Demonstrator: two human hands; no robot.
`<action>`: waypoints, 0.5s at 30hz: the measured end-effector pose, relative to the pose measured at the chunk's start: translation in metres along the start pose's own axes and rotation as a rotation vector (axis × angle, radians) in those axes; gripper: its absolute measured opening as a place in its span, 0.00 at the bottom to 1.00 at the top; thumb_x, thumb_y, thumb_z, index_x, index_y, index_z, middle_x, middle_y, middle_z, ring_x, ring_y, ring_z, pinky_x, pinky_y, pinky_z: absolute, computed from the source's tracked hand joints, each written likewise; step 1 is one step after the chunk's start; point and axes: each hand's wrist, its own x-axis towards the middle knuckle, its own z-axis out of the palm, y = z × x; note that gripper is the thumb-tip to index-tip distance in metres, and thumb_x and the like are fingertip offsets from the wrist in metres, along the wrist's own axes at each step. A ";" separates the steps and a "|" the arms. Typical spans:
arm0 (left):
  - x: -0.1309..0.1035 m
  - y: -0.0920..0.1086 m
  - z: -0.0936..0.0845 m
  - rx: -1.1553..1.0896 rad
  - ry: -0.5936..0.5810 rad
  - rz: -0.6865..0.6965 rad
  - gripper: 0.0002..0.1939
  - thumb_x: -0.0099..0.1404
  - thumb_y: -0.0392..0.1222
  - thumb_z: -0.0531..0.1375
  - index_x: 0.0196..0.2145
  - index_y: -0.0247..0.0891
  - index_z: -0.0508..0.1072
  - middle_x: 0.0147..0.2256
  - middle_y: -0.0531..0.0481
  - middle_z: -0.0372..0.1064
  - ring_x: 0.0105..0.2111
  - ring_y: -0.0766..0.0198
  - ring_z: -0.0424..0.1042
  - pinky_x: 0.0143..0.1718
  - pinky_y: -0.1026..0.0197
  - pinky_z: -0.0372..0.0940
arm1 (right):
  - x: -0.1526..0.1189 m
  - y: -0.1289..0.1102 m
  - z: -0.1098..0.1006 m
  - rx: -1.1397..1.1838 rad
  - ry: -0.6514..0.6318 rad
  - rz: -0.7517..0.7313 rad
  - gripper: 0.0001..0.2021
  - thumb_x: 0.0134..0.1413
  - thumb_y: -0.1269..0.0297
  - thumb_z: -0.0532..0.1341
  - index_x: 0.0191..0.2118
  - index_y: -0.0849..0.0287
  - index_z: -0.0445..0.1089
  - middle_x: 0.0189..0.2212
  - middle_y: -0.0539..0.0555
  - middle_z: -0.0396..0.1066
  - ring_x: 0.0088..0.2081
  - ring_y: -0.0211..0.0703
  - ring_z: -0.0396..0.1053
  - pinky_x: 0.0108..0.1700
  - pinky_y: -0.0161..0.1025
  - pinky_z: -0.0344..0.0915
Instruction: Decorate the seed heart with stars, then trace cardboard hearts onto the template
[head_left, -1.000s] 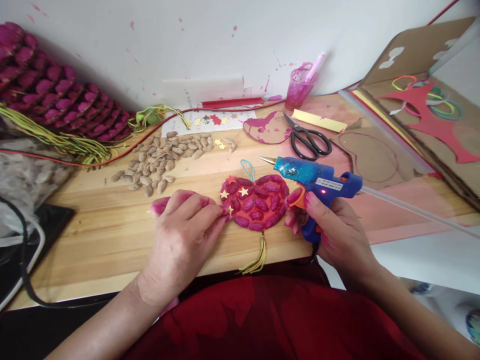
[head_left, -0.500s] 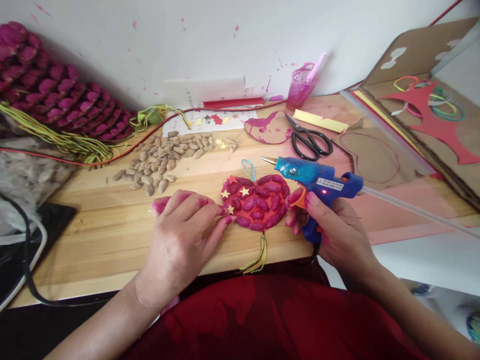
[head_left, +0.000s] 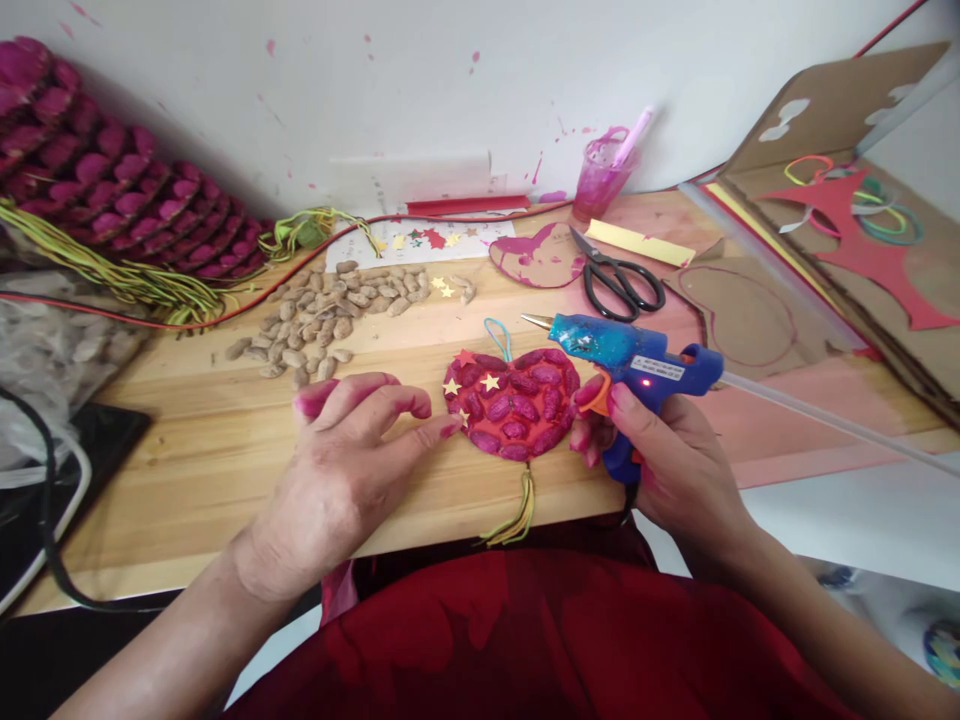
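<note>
A heart-shaped ornament (head_left: 517, 410) lies on the wooden table, covered in magenta-painted peanuts, with a blue hanging loop (head_left: 498, 338) above and a yellow-green tassel (head_left: 516, 515) below. On its left half sit a red star (head_left: 465, 357) and several gold stars (head_left: 490, 383). My left hand (head_left: 352, 450) is open at the ornament's left edge, thumb and forefinger apart, the thumb tip by the lowest gold star. Wrapped round the handle of a blue hot glue gun (head_left: 637, 365) is my right hand (head_left: 667, 450), fingers at the orange trigger. The nozzle points left, above the ornament.
Loose peanuts (head_left: 337, 310) lie behind my left hand. Black scissors (head_left: 619, 285), a cardboard heart (head_left: 536, 255) and a pink-stained cup (head_left: 604, 175) are at the back. Strings of magenta peanuts (head_left: 112, 180) lean at left. A cardboard box (head_left: 810, 110) stands at right.
My left hand has opened and drawn back slightly left, its forefinger lifting from the lowest gold star. My right hand and the glue gun stay nearly still.
</note>
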 end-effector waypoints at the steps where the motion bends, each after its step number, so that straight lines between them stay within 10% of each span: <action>1: 0.001 0.002 0.000 -0.010 -0.009 -0.016 0.16 0.67 0.32 0.63 0.48 0.53 0.78 0.42 0.50 0.75 0.47 0.54 0.70 0.52 0.50 0.59 | 0.000 0.000 0.000 0.005 -0.001 0.003 0.16 0.61 0.49 0.66 0.29 0.56 0.74 0.25 0.52 0.74 0.25 0.39 0.69 0.28 0.36 0.66; 15: 0.010 0.024 0.002 -0.009 -0.022 -0.082 0.10 0.67 0.30 0.62 0.43 0.41 0.78 0.39 0.47 0.73 0.43 0.55 0.69 0.45 0.53 0.63 | 0.001 0.001 0.000 0.019 -0.004 -0.002 0.16 0.61 0.50 0.66 0.30 0.57 0.75 0.25 0.52 0.74 0.25 0.39 0.69 0.28 0.36 0.65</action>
